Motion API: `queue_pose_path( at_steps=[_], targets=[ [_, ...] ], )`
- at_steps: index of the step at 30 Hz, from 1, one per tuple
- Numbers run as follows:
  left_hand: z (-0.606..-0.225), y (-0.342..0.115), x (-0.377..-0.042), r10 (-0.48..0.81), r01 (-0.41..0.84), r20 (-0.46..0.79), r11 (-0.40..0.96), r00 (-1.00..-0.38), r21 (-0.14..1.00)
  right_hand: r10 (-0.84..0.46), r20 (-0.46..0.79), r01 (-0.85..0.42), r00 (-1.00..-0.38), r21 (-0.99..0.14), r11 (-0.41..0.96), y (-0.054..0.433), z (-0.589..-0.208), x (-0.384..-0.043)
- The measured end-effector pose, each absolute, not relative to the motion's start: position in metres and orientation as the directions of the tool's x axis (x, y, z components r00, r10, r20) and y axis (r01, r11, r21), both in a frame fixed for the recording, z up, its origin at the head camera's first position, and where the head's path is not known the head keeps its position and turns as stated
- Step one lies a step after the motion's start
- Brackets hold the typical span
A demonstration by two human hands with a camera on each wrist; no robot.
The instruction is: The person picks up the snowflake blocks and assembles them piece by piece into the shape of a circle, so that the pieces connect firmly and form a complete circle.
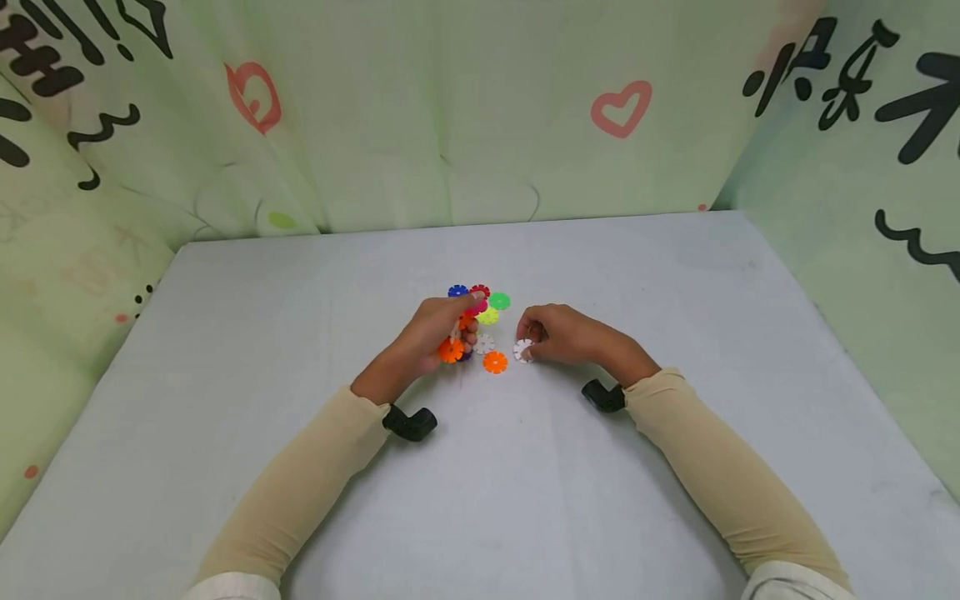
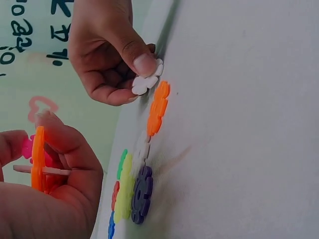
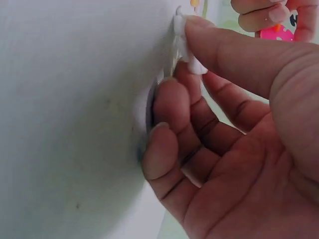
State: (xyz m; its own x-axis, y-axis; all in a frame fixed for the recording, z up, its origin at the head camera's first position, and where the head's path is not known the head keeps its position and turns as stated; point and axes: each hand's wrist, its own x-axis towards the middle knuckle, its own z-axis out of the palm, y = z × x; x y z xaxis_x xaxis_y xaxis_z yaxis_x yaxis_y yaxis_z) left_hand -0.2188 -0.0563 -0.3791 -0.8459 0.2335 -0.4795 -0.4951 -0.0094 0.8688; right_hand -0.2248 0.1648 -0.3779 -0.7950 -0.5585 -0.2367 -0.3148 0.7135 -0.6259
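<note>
The right hand point(image 1: 562, 335) has its grip narrowed on 1 white notched disc point(image 1: 522, 351), pinched between thumb and fingers; the disc tilts low over the surface point(image 1: 517, 483), and I cannot tell whether its lower edge touches; the left hand point(image 1: 437, 329) curls its grip round a joined cluster, in which an orange disc point(image 2: 38, 158) stands edge-on to the left wrist camera and a pale disc point(image 2: 56, 171) crosses it; a pink disc point(image 1: 477, 307) shows by the left thumb; how many pieces the cluster has is hidden by the fingers.

Between and just beyond the hands, 7 loose discs show on the surface; a second orange disc point(image 1: 495, 362) lies nearest the pinched white disc, apart from it; a second white disc point(image 1: 484, 343) lies beside that orange; a dark purple disc point(image 2: 142, 195) is mostly covered by the left hand in the head view; farther out are a yellow disc point(image 1: 488, 317), a green disc point(image 1: 498, 301), a red disc point(image 1: 481, 289) and a blue disc point(image 1: 457, 290), close together.

Outward again, each wrist carries a black mount point(image 1: 410, 423) below a beige sleeve point(image 1: 300, 483); past the surface's far edge hangs a pale green curtain point(image 1: 375, 108) with 2 red hearts point(image 1: 622, 109) and black lettering point(image 1: 852, 75).
</note>
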Motion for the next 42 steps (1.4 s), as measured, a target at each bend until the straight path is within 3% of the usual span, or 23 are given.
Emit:
queue_pose_path(
  at_steps=[10, 20, 32, 42],
  targets=[
    [-0.381, -0.057, -0.218, 0.278, -0.464, -0.447, 0.005, -0.85, 0.886, -0.504, -0.162, -0.243, -0.849, -0.727, 0.642, 0.161, -0.378, -0.23],
    [-0.383, -0.054, -0.218, 0.288, -0.455, -0.449, 0.049, -0.846, 0.889, -0.338, -0.073, -0.105, -0.938, -0.871, 0.48, 0.158, -0.366, -0.231],
    [-0.384, -0.053, -0.216, 0.353, -0.403, -0.394, 0.049, -0.849, 0.914, -0.325, -0.114, -0.045, -0.939, -0.895, 0.443, 0.155, -0.365, -0.231],
    [-0.382, -0.058, -0.217, 0.33, -0.378, -0.374, 0.055, -0.867, 0.924, -0.491, -0.076, -0.131, -0.868, -0.918, 0.374, 0.155, -0.365, -0.231]
  ],
)
